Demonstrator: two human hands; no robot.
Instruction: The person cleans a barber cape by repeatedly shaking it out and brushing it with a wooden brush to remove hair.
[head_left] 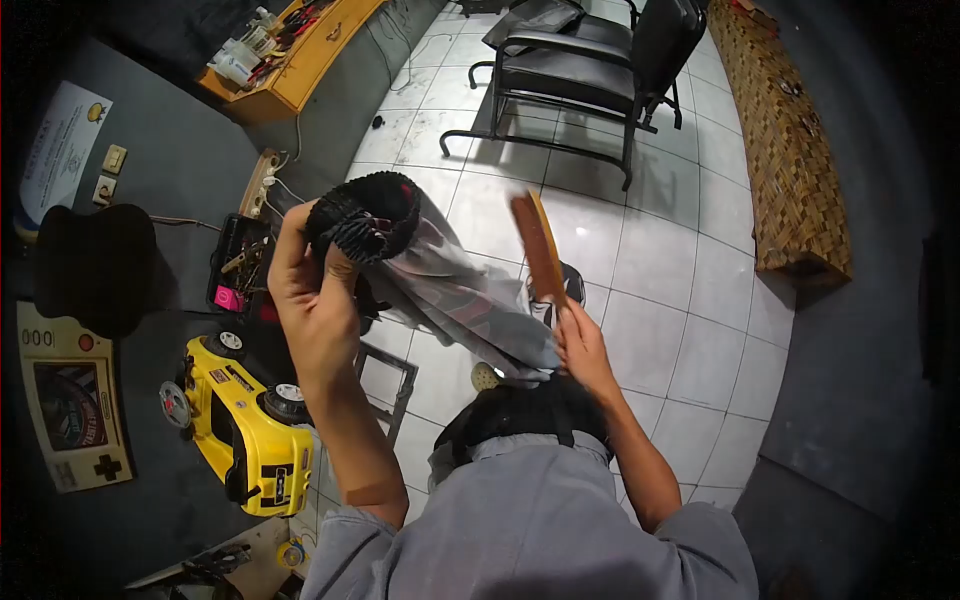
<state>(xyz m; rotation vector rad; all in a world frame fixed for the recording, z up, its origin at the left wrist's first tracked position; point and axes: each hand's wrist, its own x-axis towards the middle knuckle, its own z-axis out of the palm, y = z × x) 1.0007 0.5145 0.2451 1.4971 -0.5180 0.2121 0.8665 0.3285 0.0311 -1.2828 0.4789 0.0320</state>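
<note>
My left hand (318, 290) is closed on the black gathered neckband of a grey barber cape (440, 285), holding it up at the left. The cloth hangs from there in folds, slanting down to the right toward my lap. In my right hand (583, 345) is a wooden brush (540, 245), gripped by its lower end and tilted up. Its long brown bristle side faces left, toward the cape, with a gap between them. My right fingers are wrapped round the handle, close to the cape's lower right edge.
A black barber chair (590, 80) stands ahead on the white tiled floor (640, 260). A wooden counter (310, 60) with bottles is at upper left. Left of me are a yellow toy car (245, 425) and an open black case (240, 265). A woven bench (790, 140) lines the right.
</note>
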